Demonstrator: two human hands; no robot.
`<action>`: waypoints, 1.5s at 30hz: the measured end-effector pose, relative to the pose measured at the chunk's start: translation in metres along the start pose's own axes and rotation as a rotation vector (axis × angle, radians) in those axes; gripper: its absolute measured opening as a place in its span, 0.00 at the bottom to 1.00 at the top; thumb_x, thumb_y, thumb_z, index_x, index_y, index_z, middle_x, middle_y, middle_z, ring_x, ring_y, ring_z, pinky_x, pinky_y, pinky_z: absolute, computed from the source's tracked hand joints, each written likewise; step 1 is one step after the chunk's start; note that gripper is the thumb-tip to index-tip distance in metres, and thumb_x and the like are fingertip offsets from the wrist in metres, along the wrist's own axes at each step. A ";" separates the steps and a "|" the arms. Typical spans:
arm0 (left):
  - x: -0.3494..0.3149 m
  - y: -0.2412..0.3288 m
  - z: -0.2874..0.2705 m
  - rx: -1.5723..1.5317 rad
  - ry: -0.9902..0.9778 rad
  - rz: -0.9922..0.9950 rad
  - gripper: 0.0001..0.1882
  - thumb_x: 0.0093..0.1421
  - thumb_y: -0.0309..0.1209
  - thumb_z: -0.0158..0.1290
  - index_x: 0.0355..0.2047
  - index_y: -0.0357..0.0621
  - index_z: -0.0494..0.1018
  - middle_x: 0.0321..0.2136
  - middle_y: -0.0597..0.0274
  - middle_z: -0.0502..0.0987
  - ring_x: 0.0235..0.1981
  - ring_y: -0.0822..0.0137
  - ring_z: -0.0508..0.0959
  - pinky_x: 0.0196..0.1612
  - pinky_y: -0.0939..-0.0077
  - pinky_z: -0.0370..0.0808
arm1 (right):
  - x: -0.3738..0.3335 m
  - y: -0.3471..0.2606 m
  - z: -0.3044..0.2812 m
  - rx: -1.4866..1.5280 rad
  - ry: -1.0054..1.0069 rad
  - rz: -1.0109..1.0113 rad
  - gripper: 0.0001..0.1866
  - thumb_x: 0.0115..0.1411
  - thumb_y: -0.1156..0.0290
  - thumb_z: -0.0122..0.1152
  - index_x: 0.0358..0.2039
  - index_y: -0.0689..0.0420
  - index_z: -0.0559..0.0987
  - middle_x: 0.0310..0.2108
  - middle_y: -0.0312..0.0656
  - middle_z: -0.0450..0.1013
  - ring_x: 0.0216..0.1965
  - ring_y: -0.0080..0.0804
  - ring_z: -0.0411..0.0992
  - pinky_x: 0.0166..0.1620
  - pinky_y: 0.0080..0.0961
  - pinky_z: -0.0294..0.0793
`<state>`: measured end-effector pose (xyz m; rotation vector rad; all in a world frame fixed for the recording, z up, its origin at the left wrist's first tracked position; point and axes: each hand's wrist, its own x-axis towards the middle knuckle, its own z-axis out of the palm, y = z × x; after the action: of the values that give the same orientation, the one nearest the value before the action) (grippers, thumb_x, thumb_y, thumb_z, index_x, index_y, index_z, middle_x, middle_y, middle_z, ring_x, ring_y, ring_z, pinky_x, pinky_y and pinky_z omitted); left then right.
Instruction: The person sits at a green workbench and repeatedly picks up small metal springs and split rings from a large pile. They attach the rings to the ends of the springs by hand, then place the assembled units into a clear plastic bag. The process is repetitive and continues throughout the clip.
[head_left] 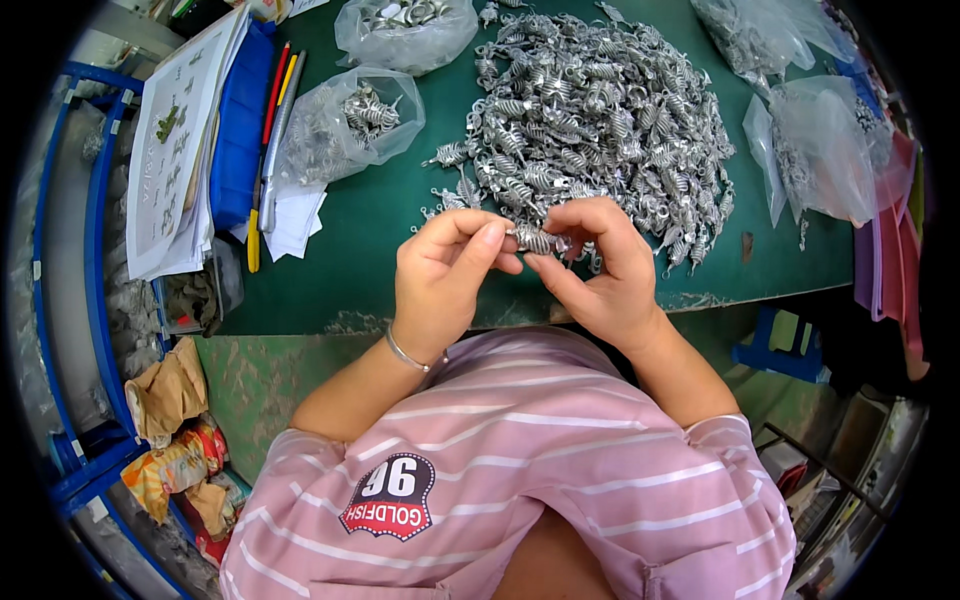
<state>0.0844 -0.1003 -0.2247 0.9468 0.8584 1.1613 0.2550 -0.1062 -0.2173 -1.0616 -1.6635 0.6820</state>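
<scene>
By the worktop's (370, 270) near edge | your left hand (440, 270) and right hand (612, 275) pinch a ribbed silvery piece (535, 239) between them, apparently for steadiness | matching pile (610, 125) beyond, presumably for reach

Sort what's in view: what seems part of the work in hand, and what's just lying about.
Likely in the work:
small ribbed silver piece, in the left fingers, with the right fingers at its other end
heap of similar pieces

Apparently lying about:
red pencil
blue tray
printed sheet
brown paper bag
</scene>
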 end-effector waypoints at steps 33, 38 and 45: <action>0.007 0.018 -0.016 0.123 0.044 0.210 0.07 0.58 0.19 0.51 0.38 0.33 0.70 0.34 0.61 0.73 0.30 0.74 0.77 0.35 0.82 0.75 | 0.041 -0.018 -0.006 0.025 -0.157 -0.052 0.07 0.45 0.82 0.64 0.27 0.62 0.77 0.33 0.46 0.74 0.28 0.30 0.72 0.30 0.20 0.71; 0.047 0.060 -0.055 1.144 0.562 0.650 0.25 0.45 0.30 0.64 0.41 0.38 0.66 0.29 0.55 0.70 0.21 0.61 0.72 0.24 0.72 0.71 | 0.126 -0.022 0.021 -0.102 -0.227 -0.159 0.03 0.47 0.81 0.61 0.24 0.63 0.76 0.26 0.45 0.71 0.24 0.35 0.72 0.28 0.25 0.72; 0.066 0.060 -0.069 1.137 0.450 0.324 0.22 0.50 0.29 0.56 0.45 0.39 0.64 0.14 0.59 0.71 0.17 0.63 0.74 0.22 0.71 0.70 | 0.160 0.006 0.090 -0.080 -0.429 -0.081 0.03 0.47 0.80 0.58 0.25 0.63 0.76 0.27 0.51 0.71 0.29 0.47 0.72 0.33 0.32 0.71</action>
<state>0.0131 -0.0176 -0.1987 1.8177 1.8714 1.1443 0.1550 0.0438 -0.1808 -0.9403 -2.1041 0.8375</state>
